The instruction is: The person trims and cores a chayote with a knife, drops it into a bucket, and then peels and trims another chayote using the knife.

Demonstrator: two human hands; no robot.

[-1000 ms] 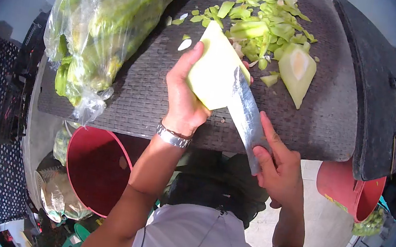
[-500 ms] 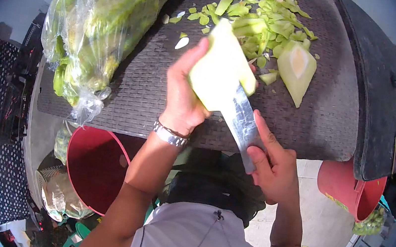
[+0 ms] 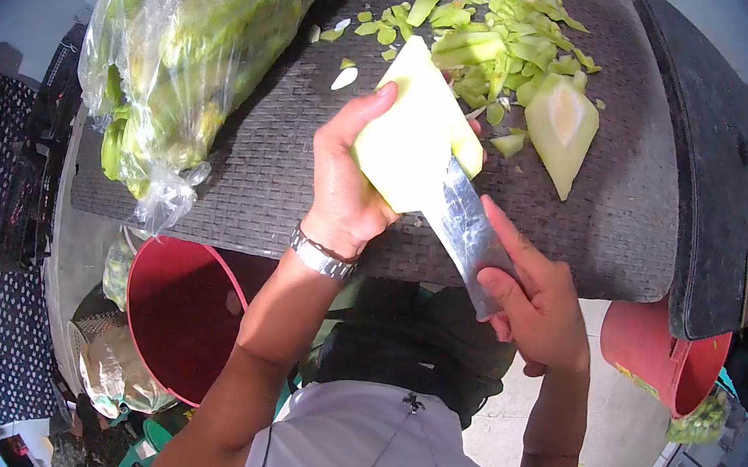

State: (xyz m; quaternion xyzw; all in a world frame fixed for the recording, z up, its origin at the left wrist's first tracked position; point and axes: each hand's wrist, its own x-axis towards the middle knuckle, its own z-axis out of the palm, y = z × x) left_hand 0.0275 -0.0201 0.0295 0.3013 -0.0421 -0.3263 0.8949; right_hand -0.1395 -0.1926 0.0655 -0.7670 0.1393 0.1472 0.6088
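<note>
Cradled in my left hand (image 3: 351,160) is a peeled pale-green fruit (image 3: 415,135), angular, broad and bright in the light. I hold it over the table, thumb along its left side and fingertips just showing at the right edge. My right hand (image 3: 531,297) grips a knife (image 3: 470,223), thumb and forefinger against the wide metal blade; the handle is hidden in my palm. The blade tip meets the fruit's lower right side. A diamond-shaped peeled piece (image 3: 568,160) with a pale oval centre lies to the right, beside a heap of green peelings (image 3: 512,44).
A clear plastic bag of green produce (image 3: 219,43) lies on the left of the dark woven-pattern table (image 3: 275,192). Below the table edge stand a large red bucket (image 3: 178,321) and another red bucket (image 3: 660,356). A dark chair back (image 3: 714,165) rises at the right.
My right hand has shifted slightly right and up, with the knife turning a little. The fruit has tilted slightly in my left hand, which stays in nearly the same place.
</note>
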